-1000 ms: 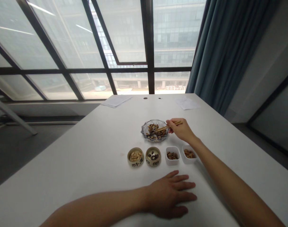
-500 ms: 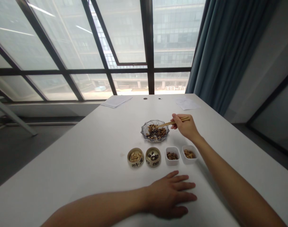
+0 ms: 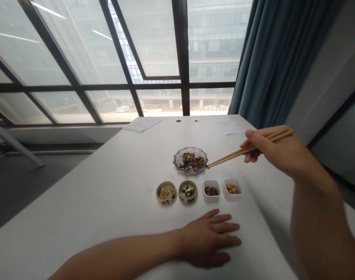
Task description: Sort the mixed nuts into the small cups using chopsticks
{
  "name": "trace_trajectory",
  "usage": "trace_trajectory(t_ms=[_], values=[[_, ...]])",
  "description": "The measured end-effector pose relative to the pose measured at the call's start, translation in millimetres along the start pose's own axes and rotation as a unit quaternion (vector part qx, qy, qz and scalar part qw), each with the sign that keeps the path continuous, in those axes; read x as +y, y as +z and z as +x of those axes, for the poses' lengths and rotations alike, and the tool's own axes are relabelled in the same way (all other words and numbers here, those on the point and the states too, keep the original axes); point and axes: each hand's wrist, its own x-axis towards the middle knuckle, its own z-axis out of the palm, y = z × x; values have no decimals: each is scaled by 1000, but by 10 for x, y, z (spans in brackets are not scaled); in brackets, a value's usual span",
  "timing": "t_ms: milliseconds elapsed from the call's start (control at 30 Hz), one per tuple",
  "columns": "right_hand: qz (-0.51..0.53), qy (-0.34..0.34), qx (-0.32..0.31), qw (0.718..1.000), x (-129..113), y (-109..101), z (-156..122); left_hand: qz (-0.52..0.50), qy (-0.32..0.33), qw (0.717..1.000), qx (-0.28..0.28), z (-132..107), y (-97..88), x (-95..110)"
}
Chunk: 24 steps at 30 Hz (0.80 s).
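Observation:
My right hand (image 3: 266,149) is closed round a pair of wooden chopsticks (image 3: 232,154), raised over the right side of the table. Their tips, near the right rim of a clear glass bowl (image 3: 175,162), seem to pinch a small dark piece too small to name. Mixed dark and brown seeds and nuts (image 3: 192,161) lie in that bowl. My left hand (image 3: 209,239) rests flat on the table with fingers spread, below a row of small dishes. These are a ceramic bowl of peanuts (image 3: 167,192), a ceramic bowl of dark seeds (image 3: 188,190) and two white plastic cups.
One white cup (image 3: 211,199) holds brown seeds, the right one (image 3: 232,196) light-brown pieces. Papers (image 3: 144,124) lie at the far left of the white table (image 3: 122,186), another sheet (image 3: 228,126) at the far right. Windows and a blue curtain (image 3: 268,70) stand beyond.
My right hand has drawn back to the right and nearer the camera, bringing the chopstick tips out of the glass bowl to beside its rim. My left hand stays put.

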Motion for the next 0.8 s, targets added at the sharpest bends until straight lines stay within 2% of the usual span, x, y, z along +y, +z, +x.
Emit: trace_trajectory(t_ms=[100, 200, 400, 667, 800], values=[[-39, 21, -67, 997, -90, -89, -92, 0, -2, 1000, 1, 4, 3, 0], [-52, 46, -123, 990, -129, -83, -121, 0, -2, 1000, 1, 4, 2, 0], [-41, 81, -166, 982, -105, -25, -94, 0, -2, 1000, -2, -1, -7, -2], [-13, 19, -128, 992, 6, -76, -95, -2, 0, 1000, -2, 4, 0, -2], [9, 8, -49, 999, 21, -16, -46, -3, -3, 1000, -8, 9, -10, 7]])
